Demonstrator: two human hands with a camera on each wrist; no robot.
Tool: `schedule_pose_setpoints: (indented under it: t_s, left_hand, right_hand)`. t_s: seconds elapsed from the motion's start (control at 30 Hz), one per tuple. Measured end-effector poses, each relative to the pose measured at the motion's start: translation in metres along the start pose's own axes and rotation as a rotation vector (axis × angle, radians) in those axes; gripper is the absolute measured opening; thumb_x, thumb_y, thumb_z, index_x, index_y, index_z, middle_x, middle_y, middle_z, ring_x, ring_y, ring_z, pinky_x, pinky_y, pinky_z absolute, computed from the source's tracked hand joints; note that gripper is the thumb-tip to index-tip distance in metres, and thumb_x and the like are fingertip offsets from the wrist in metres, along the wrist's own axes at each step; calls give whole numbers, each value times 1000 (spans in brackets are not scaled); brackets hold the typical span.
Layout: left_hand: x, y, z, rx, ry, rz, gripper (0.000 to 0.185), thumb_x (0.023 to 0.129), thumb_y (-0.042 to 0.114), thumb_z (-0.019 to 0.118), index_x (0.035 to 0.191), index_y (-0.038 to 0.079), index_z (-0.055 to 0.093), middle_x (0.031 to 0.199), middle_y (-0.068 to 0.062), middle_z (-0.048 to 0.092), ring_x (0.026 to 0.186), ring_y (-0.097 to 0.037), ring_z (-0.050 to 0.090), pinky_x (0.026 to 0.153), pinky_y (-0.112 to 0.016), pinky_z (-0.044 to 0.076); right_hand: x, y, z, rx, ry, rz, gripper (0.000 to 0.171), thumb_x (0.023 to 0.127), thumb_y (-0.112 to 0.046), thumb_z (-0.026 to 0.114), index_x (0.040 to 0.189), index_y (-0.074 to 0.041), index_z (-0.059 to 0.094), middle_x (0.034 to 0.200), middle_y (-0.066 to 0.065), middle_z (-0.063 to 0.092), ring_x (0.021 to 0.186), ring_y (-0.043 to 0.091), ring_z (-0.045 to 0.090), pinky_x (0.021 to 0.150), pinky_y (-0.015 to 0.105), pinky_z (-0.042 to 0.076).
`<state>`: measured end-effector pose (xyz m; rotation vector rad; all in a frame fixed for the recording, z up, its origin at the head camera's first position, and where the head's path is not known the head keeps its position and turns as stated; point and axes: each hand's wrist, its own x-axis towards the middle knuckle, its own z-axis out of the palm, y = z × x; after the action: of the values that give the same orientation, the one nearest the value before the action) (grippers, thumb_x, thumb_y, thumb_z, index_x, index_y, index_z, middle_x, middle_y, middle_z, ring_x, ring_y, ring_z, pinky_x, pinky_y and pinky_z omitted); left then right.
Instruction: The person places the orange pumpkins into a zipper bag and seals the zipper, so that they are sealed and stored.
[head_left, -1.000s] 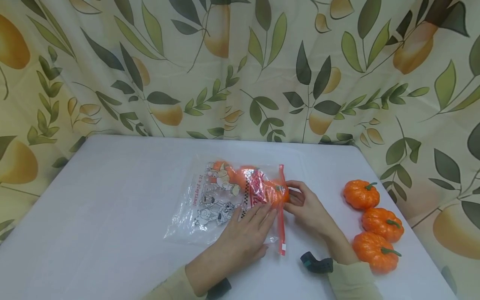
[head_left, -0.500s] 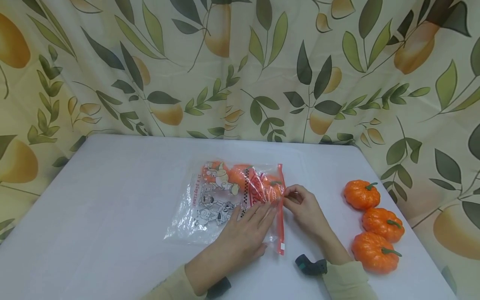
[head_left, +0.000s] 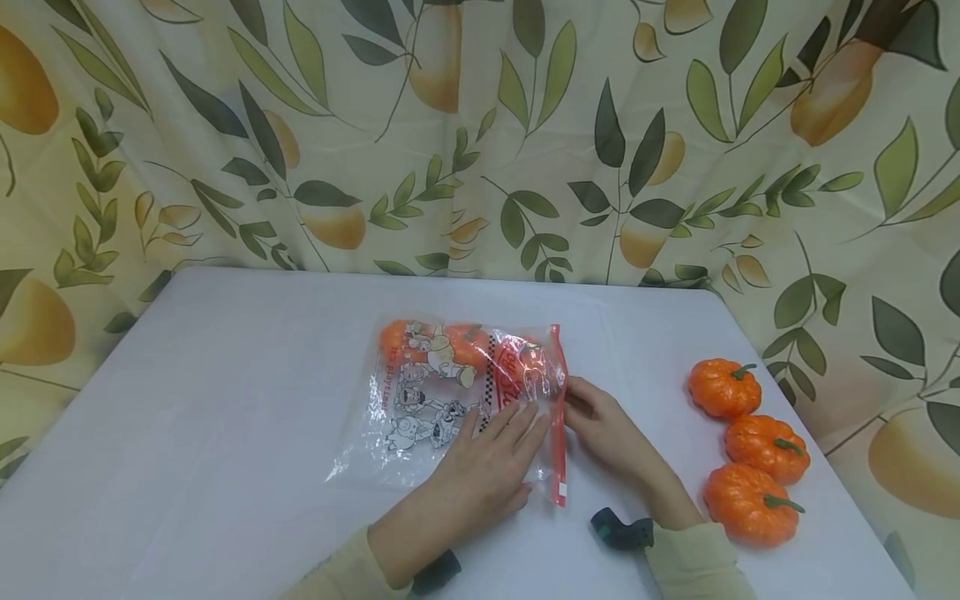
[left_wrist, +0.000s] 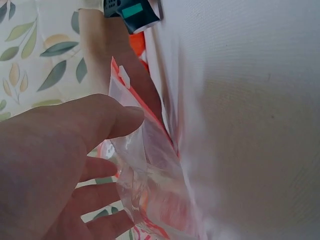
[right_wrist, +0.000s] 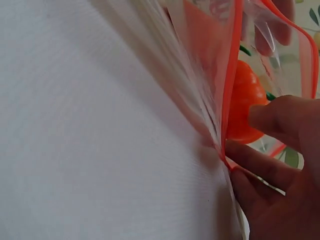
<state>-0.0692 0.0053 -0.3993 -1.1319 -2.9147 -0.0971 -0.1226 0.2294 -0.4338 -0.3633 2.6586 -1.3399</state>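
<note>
Hands at the mouth of a zip bag of pumpkins

Near the table's front edge, the left hand (head_left: 480,475) lies flat, fingers straight, on the zip bag (head_left: 442,392); the right hand (head_left: 607,429) pinches its orange zip strip (head_left: 557,417), which runs front to back, pumpkins (head_left: 465,346) inside beyond.

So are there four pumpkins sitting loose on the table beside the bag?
No, only three pumpkins sit in a row on the table, to the right of the bag.
</note>
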Motion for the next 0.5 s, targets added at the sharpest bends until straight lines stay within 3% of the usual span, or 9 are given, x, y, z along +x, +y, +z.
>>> schedule_pose_setpoints:
  t_s: [0.27,0.5]
  left_hand:
    - [0,0,-2,5,5,1,83,92,47,66,158,18,26,163,0,30,150,-24,31,115,-59,34]
    - [1,1,-4,-34,-41,-29,80,93,47,63,158,19,25,165,0,27,151,-24,28,117,-59,30]
  right_hand:
    - [2,-4,4,-106,36,-27,37,101,-15,54,137,-9,58,131,11,59,132,33,51,111,59,39]
    - [-4,-10,-12,-166,18,37,36,101,-15,54,137,-11,57,135,10,60,130,33,54,106,55,46]
